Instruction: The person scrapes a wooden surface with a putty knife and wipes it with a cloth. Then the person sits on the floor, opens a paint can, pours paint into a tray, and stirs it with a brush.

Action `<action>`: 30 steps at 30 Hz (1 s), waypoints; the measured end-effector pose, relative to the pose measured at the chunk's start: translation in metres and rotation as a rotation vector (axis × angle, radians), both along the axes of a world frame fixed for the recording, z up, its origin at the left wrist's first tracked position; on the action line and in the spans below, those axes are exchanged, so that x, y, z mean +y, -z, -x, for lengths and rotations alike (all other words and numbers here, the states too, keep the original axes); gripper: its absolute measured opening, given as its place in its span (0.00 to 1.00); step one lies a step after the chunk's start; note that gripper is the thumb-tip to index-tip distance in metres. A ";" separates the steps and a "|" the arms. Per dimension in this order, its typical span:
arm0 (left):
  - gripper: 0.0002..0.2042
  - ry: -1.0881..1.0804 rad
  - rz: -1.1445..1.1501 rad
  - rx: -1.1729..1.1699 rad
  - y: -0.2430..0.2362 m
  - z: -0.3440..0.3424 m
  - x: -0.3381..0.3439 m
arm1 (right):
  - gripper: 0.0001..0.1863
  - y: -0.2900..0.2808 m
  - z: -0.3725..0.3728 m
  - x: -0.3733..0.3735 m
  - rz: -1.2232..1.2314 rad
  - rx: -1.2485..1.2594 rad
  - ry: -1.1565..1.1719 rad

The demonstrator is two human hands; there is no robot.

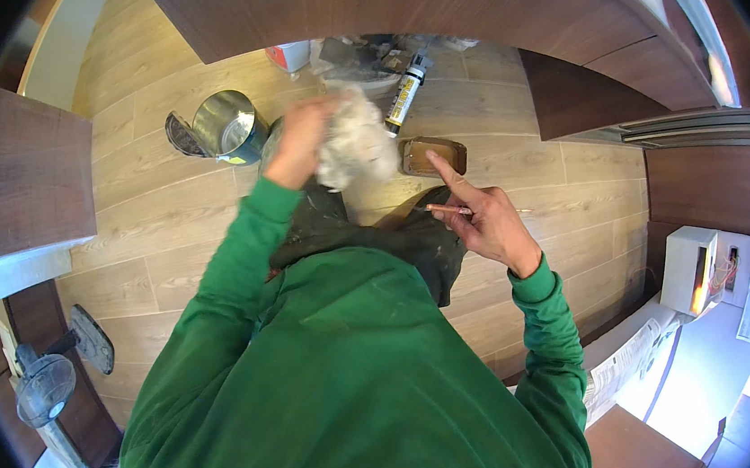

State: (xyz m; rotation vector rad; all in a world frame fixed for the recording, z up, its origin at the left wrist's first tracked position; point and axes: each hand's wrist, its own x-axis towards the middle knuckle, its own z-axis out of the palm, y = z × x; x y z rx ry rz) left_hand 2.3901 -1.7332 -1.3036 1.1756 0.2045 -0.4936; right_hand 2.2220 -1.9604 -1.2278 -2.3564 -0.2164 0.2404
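My left hand (298,138) is closed on a crumpled white rag (356,146), which is smeared by motion above the floor between my knees. My right hand (494,227) grips a slim reddish-brown stick (447,208) with a dark tip; whether it is a small brush or a pencil cannot be made out. The index finger of that hand stretches forward, over the near edge of a small shallow tub (431,158) of brownish colour. Just beyond the tub, a black-and-white cartridge tube (405,97) lies on the floor.
Left of the rag stands an open metal can (229,126) with its lid (185,135) tilted beside it. A plastic bag with dark scraps (358,57) and a red-and-white container (289,56) lie ahead, near a brown wood panel (353,6). A pedestal fan (47,387) is at left.
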 end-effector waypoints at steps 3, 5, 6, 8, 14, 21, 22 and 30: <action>0.15 0.106 -0.185 -0.168 0.000 -0.006 0.057 | 0.27 0.014 -0.004 -0.009 -0.206 0.138 0.106; 0.17 0.153 -0.441 -0.382 0.002 0.000 0.087 | 0.22 0.029 -0.015 -0.016 -0.341 0.246 0.226; 0.16 0.182 -0.677 -0.493 0.007 0.009 0.097 | 0.17 0.033 -0.019 -0.022 -0.424 0.355 0.253; 0.15 0.253 -0.845 -0.801 0.032 0.043 0.094 | 0.16 0.044 -0.030 -0.030 -0.585 0.505 0.335; 0.19 0.414 -0.904 -0.828 0.079 0.094 0.084 | 0.17 0.057 -0.039 -0.036 -0.880 0.674 0.406; 0.18 0.218 -0.560 -0.862 0.015 0.079 0.022 | 0.09 0.060 -0.048 -0.016 -0.790 0.644 0.306; 0.17 0.191 -0.484 -0.940 0.008 0.078 0.006 | 0.07 0.061 -0.048 -0.011 -0.783 0.609 0.274; 0.11 0.449 -0.206 -0.355 -0.013 0.063 -0.064 | 0.07 0.059 -0.046 -0.002 -0.640 0.642 0.244</action>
